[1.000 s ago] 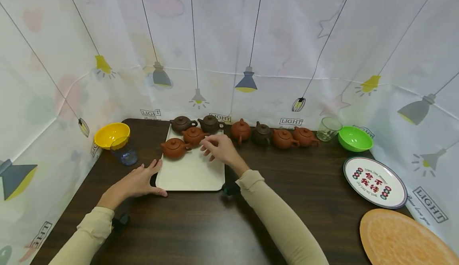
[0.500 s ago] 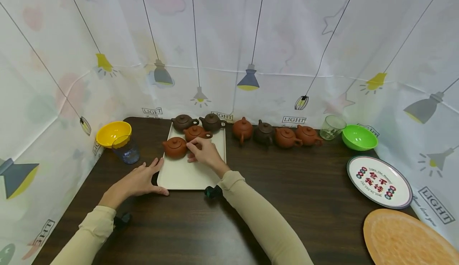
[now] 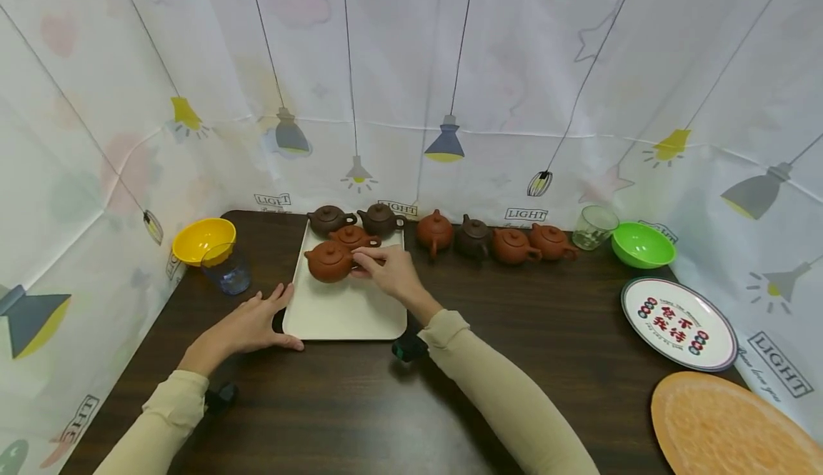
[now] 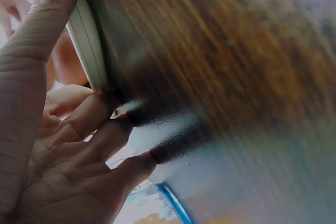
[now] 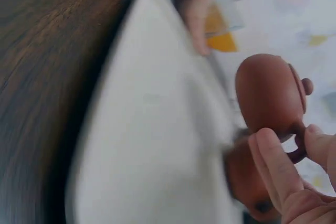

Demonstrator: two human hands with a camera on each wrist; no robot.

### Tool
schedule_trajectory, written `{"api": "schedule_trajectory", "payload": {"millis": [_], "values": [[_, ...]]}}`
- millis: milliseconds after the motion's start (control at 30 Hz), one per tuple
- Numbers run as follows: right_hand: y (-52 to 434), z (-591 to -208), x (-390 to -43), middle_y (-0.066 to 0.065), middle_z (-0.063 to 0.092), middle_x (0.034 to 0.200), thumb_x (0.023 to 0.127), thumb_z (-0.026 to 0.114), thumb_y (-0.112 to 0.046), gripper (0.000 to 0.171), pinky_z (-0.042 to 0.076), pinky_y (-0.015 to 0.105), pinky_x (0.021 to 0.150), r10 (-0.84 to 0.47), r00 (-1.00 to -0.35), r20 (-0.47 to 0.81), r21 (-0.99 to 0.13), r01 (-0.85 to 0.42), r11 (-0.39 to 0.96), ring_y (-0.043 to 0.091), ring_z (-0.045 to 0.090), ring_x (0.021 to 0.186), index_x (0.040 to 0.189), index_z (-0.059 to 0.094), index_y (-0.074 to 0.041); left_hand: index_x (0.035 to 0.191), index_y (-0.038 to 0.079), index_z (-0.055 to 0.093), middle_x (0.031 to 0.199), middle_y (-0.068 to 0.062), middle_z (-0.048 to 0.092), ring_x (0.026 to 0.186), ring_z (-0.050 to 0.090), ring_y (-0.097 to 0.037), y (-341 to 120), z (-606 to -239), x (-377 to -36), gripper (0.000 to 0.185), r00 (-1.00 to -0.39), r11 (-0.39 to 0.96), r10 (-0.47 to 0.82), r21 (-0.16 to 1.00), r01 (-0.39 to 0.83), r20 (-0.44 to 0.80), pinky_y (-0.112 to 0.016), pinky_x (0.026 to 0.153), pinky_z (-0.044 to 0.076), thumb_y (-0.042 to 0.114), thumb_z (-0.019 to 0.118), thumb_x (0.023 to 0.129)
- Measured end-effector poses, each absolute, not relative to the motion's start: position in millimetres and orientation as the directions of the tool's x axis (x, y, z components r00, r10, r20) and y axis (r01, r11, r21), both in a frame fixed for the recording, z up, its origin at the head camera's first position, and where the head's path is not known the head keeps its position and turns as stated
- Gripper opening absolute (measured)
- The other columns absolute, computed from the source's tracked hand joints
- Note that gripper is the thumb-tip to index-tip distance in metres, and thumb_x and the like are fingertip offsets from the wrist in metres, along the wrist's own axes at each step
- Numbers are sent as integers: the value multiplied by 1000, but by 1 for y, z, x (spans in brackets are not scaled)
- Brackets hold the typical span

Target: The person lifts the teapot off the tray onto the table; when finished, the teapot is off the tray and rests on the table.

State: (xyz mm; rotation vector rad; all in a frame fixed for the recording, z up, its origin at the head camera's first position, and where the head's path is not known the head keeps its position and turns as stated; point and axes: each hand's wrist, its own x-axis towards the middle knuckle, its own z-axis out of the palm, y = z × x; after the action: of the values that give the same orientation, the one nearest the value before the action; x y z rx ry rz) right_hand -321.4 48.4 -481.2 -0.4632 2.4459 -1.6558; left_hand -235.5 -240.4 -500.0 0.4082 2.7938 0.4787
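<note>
My right hand pinches the handle of a reddish-brown teapot between thumb and fingers. The right wrist view shows that teapot raised off the white tray. My left hand is spread at the near left corner of the tray, its thumb by the front edge and fingertips by the left edge. At the tray's back stand two dark brown teapots, with another reddish-brown teapot just in front of them, partly behind the held one.
Right of the tray runs a row of several teapots, ending at a clear glass and a green bowl. A yellow bowl and bluish glass stand left. A printed plate and an orange-tan oval mat lie right.
My right hand has reached left to the front reddish-brown teapot, gripped its handle, and moved it up and right over the tray. The left hand has stayed at the tray corner.
</note>
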Motion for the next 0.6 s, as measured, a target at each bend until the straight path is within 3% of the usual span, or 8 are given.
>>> {"api": "schedule_trajectory", "payload": {"millis": [100,233,400,600], "values": [[82,-469,-316,22,75,132,108,65,-16,32,66,37,92,-358,-933,26,-965,-117,234,28,82,103,135,74,-1,167,-5,29,167,-39,29,139,36,-78,-242,-501,-235,125,-922,905,319,358,228,-221,-79,115,36,71,82,81],[137,-464,-308,25,74,133,109,64,-17,34,63,46,98,-332,-942,41,-955,-135,264,31,81,103,136,72,1,166,-5,29,167,-39,29,139,37,-78,-241,-500,-235,125,-920,904,325,358,234,-219,-79,115,37,70,83,82],[191,-480,-298,24,72,137,109,65,-22,36,60,41,102,-246,-969,5,-945,-85,317,31,81,104,137,72,-2,167,-4,28,167,-39,30,138,37,-78,-243,-500,-236,125,-919,903,330,356,241,-217,-79,115,37,71,81,82],[216,-501,-293,28,67,143,108,66,-21,39,60,34,101,-200,-978,-62,-959,3,283,31,80,106,140,69,2,166,-6,29,165,-41,31,137,38,-79,-240,-500,-236,126,-918,900,340,355,254,-204,-78,114,38,69,83,81]]}}
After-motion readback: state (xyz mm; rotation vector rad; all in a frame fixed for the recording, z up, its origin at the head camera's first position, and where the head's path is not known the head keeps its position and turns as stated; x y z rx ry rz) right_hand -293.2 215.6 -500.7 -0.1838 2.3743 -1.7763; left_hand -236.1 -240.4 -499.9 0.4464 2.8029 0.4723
